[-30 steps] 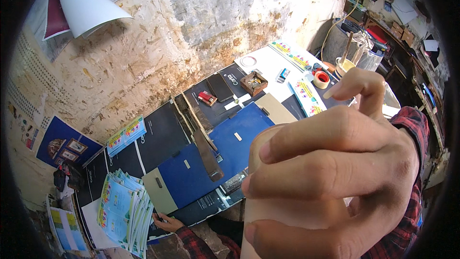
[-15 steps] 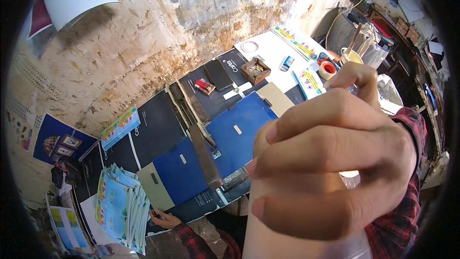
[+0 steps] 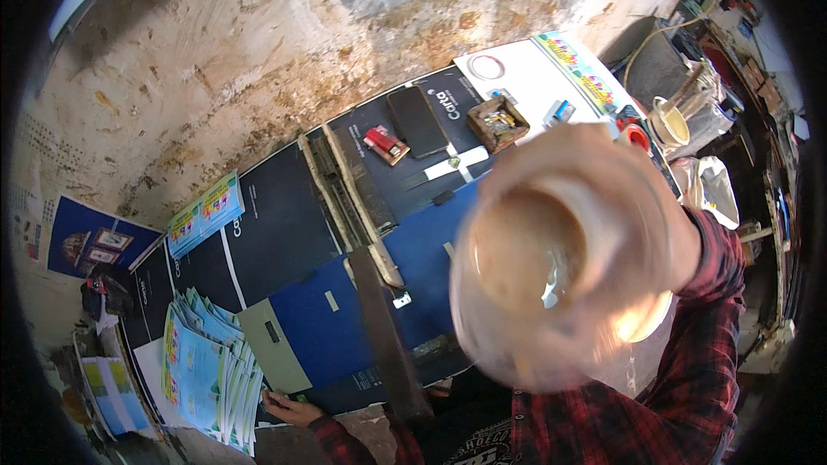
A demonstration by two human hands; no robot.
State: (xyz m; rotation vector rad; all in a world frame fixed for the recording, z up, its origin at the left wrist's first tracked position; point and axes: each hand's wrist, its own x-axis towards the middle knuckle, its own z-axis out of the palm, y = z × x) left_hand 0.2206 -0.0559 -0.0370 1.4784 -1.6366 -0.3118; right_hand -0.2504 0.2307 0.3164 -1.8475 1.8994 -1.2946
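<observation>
Plainly, white lettering point(image 3: 446, 103) marks black sheets point(image 3: 280, 215); the right hand point(image 3: 633, 185) holds a cup point(image 3: 525, 258).

Qty.: 1 L hand point(image 3: 293, 409), 1 R hand point(image 3: 627, 198), 1 cup point(image 3: 491, 336), 1 phone-like slab point(image 3: 418, 122), 1 sq. box point(image 3: 517, 134), 1 cream pail point(image 3: 660, 132), 2 L-side leaflet stacks point(image 3: 198, 370).

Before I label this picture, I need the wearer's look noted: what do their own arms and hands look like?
The left sleeve and right sleeve are red-and-black plaid, long, ending near the wrists. The left hand and right hand are bare, without gloves; the right one is too blurred to show finer detail.
</observation>
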